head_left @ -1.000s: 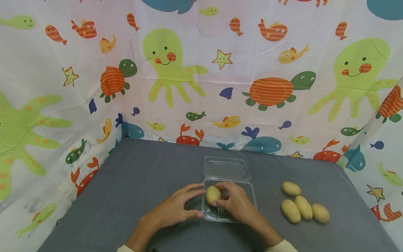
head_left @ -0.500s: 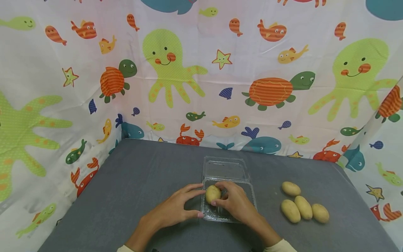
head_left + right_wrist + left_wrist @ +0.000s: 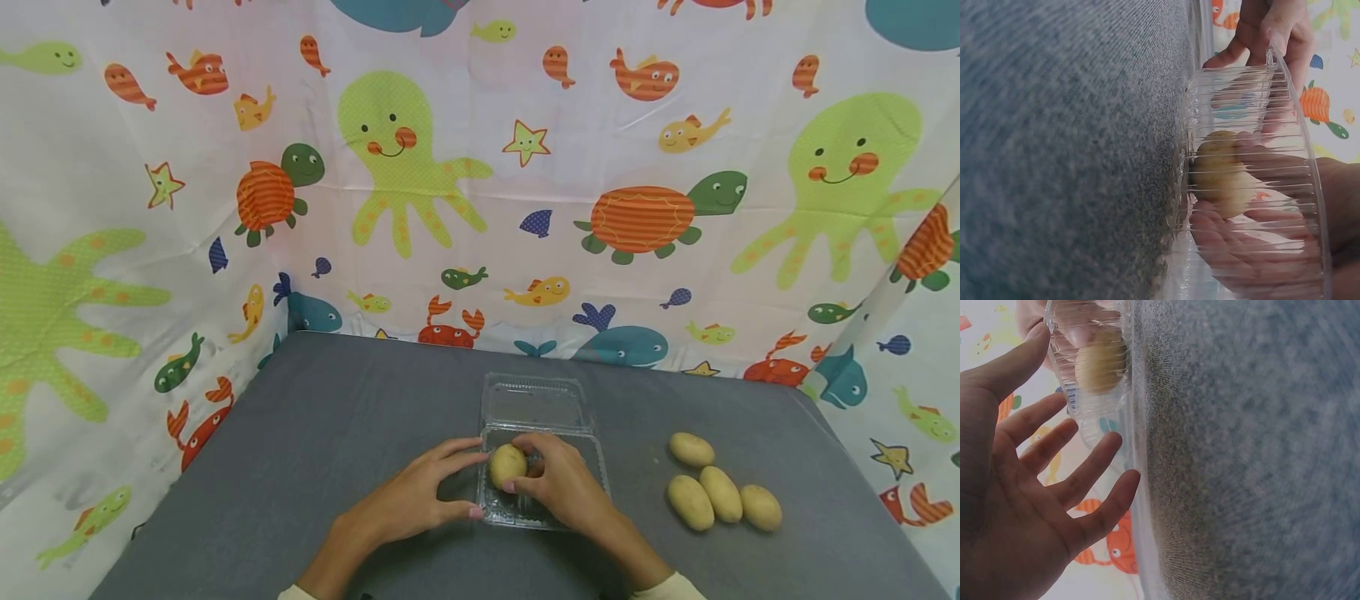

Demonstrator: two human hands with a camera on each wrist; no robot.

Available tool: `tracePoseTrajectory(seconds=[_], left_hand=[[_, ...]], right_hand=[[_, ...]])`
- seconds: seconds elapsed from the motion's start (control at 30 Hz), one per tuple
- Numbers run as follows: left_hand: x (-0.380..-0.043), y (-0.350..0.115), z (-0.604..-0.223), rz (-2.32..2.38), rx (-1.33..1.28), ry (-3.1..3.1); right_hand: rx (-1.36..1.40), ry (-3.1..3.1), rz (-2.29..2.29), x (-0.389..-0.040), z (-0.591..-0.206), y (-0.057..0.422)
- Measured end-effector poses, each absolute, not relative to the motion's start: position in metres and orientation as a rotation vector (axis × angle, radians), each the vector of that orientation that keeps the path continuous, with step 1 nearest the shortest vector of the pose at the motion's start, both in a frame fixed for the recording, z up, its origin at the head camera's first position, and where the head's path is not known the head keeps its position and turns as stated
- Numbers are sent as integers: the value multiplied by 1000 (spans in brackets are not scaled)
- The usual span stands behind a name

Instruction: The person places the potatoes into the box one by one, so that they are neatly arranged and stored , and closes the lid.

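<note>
Grey table point(image 3: 360, 400) carried a clear clamshell point(image 3: 525, 519), lid point(image 3: 536, 404) laid back. Left hand point(image 3: 422, 493) had fingers spread at its left side; right hand point(image 3: 561, 482) pinched one potato point(image 3: 506, 467) inside, left of centre. Placing seemed in hand; next called for loosening that grip, I judged. Four loose potatoes point(image 3: 722, 494) lay rightward.

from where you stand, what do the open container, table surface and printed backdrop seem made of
Open container: apparently thin, glossy clear plastic; transparent, with ribbed walls.
Table surface: matte grey, perhaps fabric, given the fine speckled texture up close.
Printed backdrop: probably cloth or soft vinyl, judging by its creases.
</note>
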State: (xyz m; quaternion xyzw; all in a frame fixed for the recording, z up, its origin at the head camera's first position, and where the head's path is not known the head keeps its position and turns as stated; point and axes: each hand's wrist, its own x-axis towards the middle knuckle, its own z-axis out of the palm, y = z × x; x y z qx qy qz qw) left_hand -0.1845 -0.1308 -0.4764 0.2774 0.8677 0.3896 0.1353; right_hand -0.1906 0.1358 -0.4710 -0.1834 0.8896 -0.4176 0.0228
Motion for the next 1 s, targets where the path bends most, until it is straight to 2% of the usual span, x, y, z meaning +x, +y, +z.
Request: tracePoseTrajectory(seconds=[0.47, 1.0], left_hand=[[-184, -130, -475, 1134, 816, 2506], [-183, -130, -475, 1147, 810, 2500]], right_hand=[[-468, 2743, -1331, -188, -467, 143], [-331, 2818, -1406, -186, -440, 158]])
